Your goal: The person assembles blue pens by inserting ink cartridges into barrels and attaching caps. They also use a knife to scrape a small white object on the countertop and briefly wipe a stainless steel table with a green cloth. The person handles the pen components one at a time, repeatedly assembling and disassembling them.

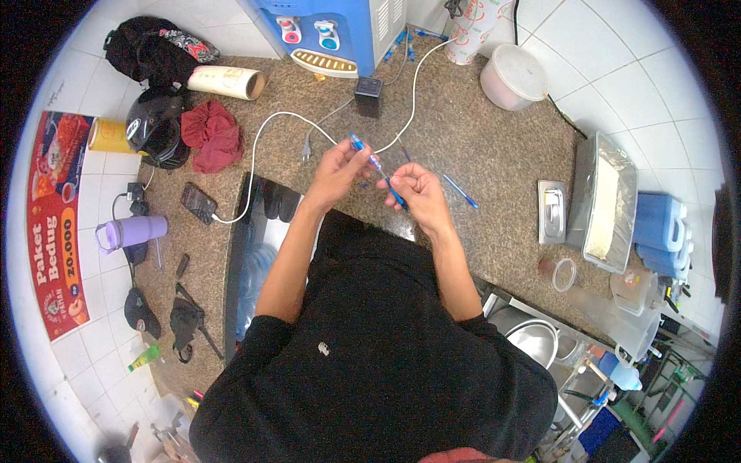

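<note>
Over the granite counter, my left hand [338, 174] pinches a clear, blue-tipped pen part [356, 142] between thumb and fingers. Close on its right, my right hand [423, 194] grips a darker blue pen piece [397, 196]. The two pieces point toward each other in one slanting line; whether their ends touch, I cannot tell. To the right of my right hand lies a blue pen [461, 191] on the counter. A thin dark stick [405, 153], perhaps a refill, rests just beyond my hands. A small blue bit [363, 185] shows between my wrists.
A white cable [266, 123] loops across the counter to a phone [199, 203]. Beyond my hands stand a black box [368, 97] and a blue water dispenser [328, 38]. On the right are a round tub [513, 77], a metal lid [551, 212] and a long container [583, 201].
</note>
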`<action>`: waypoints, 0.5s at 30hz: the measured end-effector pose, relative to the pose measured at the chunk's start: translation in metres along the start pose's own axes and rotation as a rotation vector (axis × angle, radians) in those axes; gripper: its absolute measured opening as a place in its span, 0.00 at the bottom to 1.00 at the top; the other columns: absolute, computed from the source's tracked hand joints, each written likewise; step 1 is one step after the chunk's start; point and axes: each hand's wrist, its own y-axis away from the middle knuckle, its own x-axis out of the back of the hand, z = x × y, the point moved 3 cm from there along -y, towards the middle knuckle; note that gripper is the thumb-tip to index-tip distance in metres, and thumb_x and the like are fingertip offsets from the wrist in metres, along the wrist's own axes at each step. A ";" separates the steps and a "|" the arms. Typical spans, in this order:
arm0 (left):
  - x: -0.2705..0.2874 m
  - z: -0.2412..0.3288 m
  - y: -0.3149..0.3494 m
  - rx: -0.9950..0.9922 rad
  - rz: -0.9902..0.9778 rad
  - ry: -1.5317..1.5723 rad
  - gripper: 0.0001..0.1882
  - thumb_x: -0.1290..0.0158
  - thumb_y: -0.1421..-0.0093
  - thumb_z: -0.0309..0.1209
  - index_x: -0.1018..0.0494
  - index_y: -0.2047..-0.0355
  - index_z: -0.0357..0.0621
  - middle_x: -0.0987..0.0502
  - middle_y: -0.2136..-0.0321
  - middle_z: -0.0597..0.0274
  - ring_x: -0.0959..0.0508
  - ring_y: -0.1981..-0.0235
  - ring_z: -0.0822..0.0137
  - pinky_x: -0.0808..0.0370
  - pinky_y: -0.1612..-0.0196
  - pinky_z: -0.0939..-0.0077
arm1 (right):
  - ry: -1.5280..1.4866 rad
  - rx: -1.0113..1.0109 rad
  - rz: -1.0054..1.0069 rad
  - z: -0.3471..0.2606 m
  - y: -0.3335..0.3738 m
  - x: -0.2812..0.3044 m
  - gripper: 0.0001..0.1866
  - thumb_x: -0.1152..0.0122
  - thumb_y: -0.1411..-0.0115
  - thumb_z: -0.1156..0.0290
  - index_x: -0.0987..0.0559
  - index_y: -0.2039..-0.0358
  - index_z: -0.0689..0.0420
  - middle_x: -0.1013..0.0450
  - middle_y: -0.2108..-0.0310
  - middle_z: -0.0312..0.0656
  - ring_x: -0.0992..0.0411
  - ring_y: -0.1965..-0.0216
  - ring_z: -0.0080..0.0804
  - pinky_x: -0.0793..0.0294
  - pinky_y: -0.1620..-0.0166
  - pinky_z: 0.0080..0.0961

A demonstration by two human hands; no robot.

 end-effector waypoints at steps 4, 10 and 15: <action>0.003 0.003 0.002 -0.042 -0.031 0.049 0.13 0.48 0.30 0.36 0.27 0.51 0.41 0.19 0.60 0.61 0.21 0.60 0.72 0.24 0.55 0.75 | 0.003 0.005 -0.009 -0.008 0.005 -0.007 0.09 0.41 0.33 0.71 0.25 0.54 0.60 0.18 0.63 0.43 0.24 0.75 0.22 0.24 0.71 0.18; 0.003 0.009 0.003 -0.111 -0.093 0.063 0.13 0.49 0.30 0.34 0.28 0.50 0.40 0.20 0.58 0.60 0.21 0.58 0.70 0.24 0.53 0.73 | 0.063 0.012 -0.049 -0.016 0.010 -0.014 0.12 0.42 0.32 0.70 0.21 0.52 0.63 0.19 0.64 0.42 0.24 0.74 0.22 0.22 0.70 0.19; 0.004 0.014 0.004 -0.100 -0.095 0.059 0.13 0.49 0.30 0.33 0.29 0.49 0.40 0.20 0.58 0.59 0.21 0.56 0.69 0.24 0.53 0.72 | 0.064 0.000 -0.058 -0.022 0.012 -0.014 0.13 0.42 0.32 0.70 0.20 0.52 0.64 0.19 0.65 0.42 0.23 0.73 0.24 0.20 0.69 0.21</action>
